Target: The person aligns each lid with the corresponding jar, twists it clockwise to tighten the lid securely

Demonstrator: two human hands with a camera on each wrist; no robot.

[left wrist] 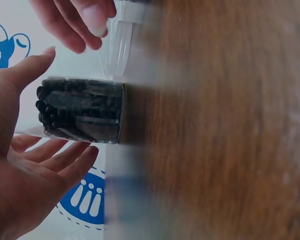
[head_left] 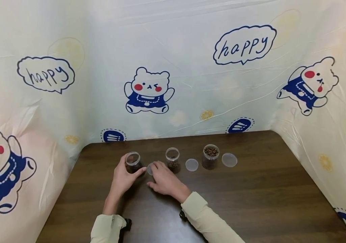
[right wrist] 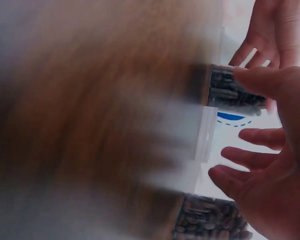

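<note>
A: Where does everything sit?

B: Go by the middle jar (head_left: 173, 160). The left jar (head_left: 133, 162), clear with dark beans, stands to its left on the wooden surface (head_left: 251, 195), and the first lid (head_left: 149, 168) lies flat between those two. To its right come the second lid (head_left: 192, 165), then the right jar (head_left: 210, 158), holding brown beans, then the third lid (head_left: 229, 160).

A: Why that order?

B: Probably to keep each lid beside its own jar; all three jars are uncovered.

A: And the hands?

B: The left hand (head_left: 122, 177) is cupped loosely around the left jar, thumb on the side toward the middle jar, fingers on the side away from it. In the left wrist view the thumb stands clear of the wall, so I'd call it guarding or light steadying, not a firm grip.

A: The right hand (head_left: 165, 179)?

B: Back upward, over the first lid, left of the middle jar, thumb and fingers spread apart. Whether a fingertip touches that lid, I can't tell. Its forearm slants in past the near side of the middle jar, bringing the two hands close without touching.
</note>
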